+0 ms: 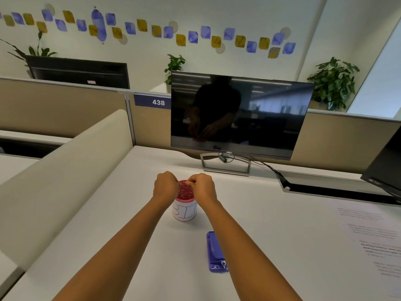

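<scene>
A red cup (185, 210) with a white paper label marked "BIN" stands on the white desk (271, 246). Many small pale scraps lie inside it. My left hand (165, 186) and my right hand (202, 186) are held close together right above the cup's mouth, fingers curled. Their fingertips meet over the cup and seem to pinch something tiny and pale; it is too small to make out.
A purple phone (216, 252) lies on the desk near my right forearm. A dark Dell monitor (238, 115) stands behind the cup, its cable trailing right. Printed paper (373, 237) lies at the right, a beige divider (65, 168) at the left.
</scene>
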`<state>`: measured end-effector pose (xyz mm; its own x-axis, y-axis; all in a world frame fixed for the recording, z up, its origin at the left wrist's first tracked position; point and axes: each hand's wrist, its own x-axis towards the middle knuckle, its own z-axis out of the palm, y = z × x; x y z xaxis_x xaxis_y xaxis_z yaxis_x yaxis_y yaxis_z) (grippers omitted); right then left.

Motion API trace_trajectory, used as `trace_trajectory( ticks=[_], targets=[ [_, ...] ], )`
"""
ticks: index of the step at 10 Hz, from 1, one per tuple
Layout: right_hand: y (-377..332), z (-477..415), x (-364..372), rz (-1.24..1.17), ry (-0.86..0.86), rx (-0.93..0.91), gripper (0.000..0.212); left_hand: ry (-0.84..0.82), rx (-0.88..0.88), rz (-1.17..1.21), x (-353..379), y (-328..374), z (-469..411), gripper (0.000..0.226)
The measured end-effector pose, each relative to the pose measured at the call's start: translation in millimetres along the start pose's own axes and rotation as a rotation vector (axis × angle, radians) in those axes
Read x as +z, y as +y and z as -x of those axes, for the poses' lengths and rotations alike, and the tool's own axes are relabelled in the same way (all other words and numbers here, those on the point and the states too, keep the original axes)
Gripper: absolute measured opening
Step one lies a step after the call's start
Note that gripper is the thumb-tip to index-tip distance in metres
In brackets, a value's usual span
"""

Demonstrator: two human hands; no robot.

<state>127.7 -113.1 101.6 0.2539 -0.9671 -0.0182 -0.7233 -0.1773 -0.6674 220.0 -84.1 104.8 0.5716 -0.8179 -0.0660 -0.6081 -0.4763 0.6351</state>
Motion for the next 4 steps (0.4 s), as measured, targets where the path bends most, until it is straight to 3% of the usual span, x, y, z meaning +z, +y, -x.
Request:
trace_trajectory(
  ticks=[2,4],
  targets=[
    [1,5,2,-0.013,0.091,0.022,0.023,-0.004,0.045,0.003,4,-6,2,0.025],
    [12,19,-5,-0.109,0.193,0.038,0.033,0.094,0.143,-0.005,8,-8,12,0.032]
  ],
)
